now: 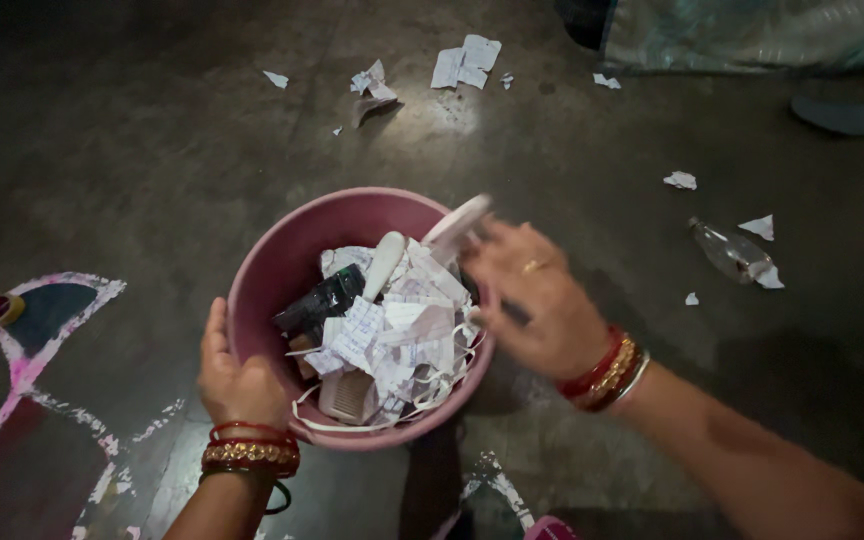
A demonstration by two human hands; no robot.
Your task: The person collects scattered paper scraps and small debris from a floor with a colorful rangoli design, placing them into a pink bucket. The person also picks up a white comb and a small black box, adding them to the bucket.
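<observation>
Dark concrete floor fills the head view, paper scraps at upper centre. At centre sits a pink bucket of torn paper; the left hand grips its near rim, and the right hand (blurred) holds a white flat piece over it.
</observation>
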